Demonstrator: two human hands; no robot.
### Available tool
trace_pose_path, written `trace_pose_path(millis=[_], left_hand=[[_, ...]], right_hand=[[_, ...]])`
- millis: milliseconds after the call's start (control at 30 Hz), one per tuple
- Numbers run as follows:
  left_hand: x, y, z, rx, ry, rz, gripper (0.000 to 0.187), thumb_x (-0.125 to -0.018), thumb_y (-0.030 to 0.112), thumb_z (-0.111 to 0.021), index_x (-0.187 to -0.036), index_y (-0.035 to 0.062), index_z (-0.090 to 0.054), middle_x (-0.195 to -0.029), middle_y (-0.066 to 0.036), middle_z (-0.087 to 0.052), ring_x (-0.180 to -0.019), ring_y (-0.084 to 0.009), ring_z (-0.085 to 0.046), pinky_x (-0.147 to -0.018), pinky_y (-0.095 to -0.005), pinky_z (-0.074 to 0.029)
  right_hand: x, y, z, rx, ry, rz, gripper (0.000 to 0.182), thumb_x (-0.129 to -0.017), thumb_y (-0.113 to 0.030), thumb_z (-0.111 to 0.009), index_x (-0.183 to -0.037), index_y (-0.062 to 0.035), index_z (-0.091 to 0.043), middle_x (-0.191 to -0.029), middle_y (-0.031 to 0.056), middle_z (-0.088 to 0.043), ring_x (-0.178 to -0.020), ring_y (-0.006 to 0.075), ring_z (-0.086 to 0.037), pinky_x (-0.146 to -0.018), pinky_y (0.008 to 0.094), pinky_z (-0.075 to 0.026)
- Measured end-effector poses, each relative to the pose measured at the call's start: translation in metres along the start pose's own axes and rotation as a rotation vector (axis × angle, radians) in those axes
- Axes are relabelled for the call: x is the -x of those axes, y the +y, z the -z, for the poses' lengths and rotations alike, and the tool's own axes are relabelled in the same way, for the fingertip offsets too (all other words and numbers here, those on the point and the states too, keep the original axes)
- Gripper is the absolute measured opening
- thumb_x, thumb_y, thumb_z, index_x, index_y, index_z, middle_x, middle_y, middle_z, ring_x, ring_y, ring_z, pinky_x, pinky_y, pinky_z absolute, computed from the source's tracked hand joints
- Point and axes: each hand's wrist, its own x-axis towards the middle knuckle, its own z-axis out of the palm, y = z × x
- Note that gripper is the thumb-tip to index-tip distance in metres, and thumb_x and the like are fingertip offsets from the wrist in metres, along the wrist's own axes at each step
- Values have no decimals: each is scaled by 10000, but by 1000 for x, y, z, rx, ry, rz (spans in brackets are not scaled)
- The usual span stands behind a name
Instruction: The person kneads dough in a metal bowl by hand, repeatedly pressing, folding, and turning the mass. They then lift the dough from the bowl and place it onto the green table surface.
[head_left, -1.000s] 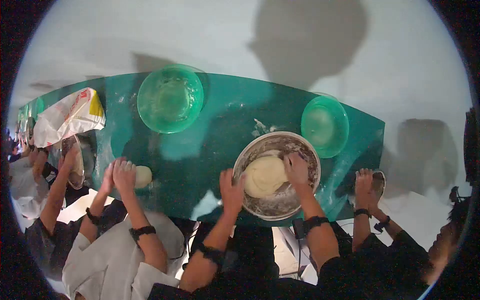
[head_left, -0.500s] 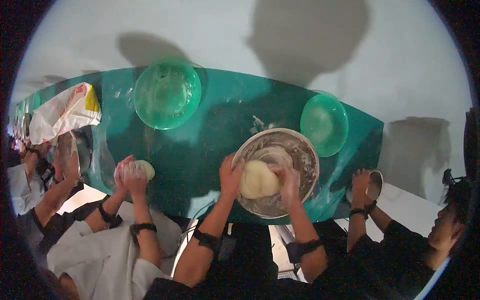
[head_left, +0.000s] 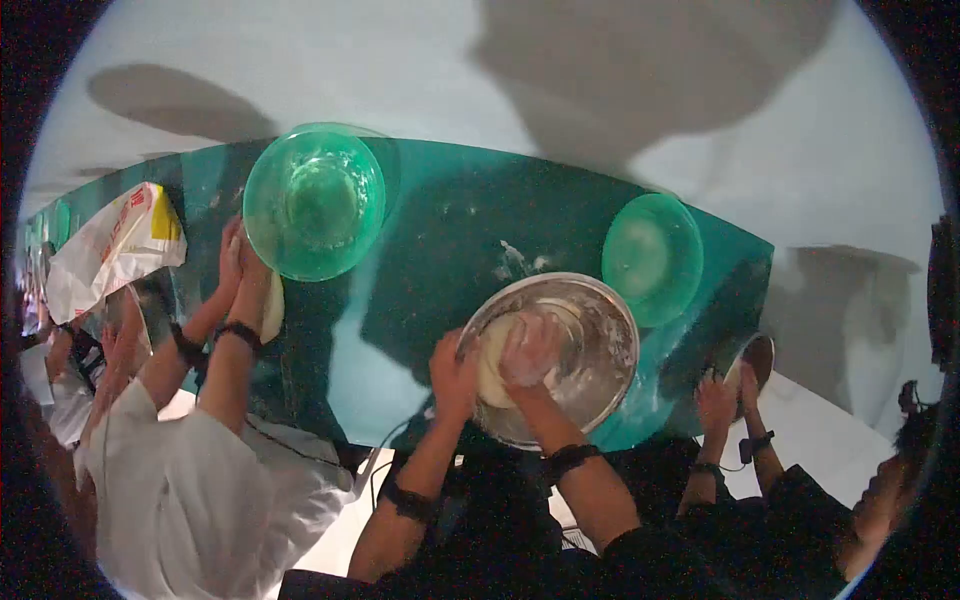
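A metal bowl [head_left: 612, 385] smeared with flour sits tilted at the front edge of the green table. Inside it, against the left wall, lies a lump of pale dough [head_left: 492, 365]. My left hand [head_left: 455, 378] grips the bowl's left rim, fingers wrapped over it. Floury and curled, my right hand [head_left: 530, 348] presses down on the dough and covers much of it.
Green plastic bowls stand on the table [head_left: 440, 220]: one [head_left: 315, 200] at back left, another [head_left: 652, 260] at right. A white-and-yellow bag [head_left: 120, 245] lies far left. To my left a co-worker's hands [head_left: 245, 265] work dough; at right another person's hands [head_left: 725, 395] hold a metal bowl.
My right hand has moved left from the dough's right side to press on top of it. The dough looks flatter. The left co-worker's hands have reached farther forward.
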Motion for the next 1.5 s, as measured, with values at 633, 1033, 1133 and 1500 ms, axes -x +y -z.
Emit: trace_pose_path(millis=[633,1033,1133,1500], left_hand=[[1,14,0,-206,88,-330,317,-914,93,-675,-1224,29,-665,-1116,-194,-690,-1034,-389,-638,-900,-454,-501],[10,15,-4,-215,147,-282,346,-896,83,-676,-1239,36,-669,-1189,-195,-674,-1138,-378,-613,-990,-453,-479],[11,24,-3,-257,128,-199,340,-894,82,-674,-1231,32,-669,-1183,-198,-673,-1129,-382,-613,-987,-455,-478],[9,39,-2,-265,125,-150,306,-909,96,-676,-1204,16,-666,-1125,-189,-676,-1053,-375,-641,-926,-428,-503]], right_hand=[[-2,57,-13,-172,-294,-235,286,-968,-307,-598,-1030,-50,-709,-992,165,-707,-969,393,-662,-906,489,-509],[20,22,78,-157,-300,-78,233,-882,-305,-649,-947,-84,-683,-935,147,-645,-857,365,-621,-771,495,-475],[51,5,50,-205,-83,252,235,-848,-323,-665,-925,-101,-666,-975,148,-633,-884,369,-609,-800,506,-485],[16,44,-27,-252,87,475,221,-874,-224,-608,-1023,-61,-607,-1029,185,-610,-945,381,-575,-850,553,-457]])
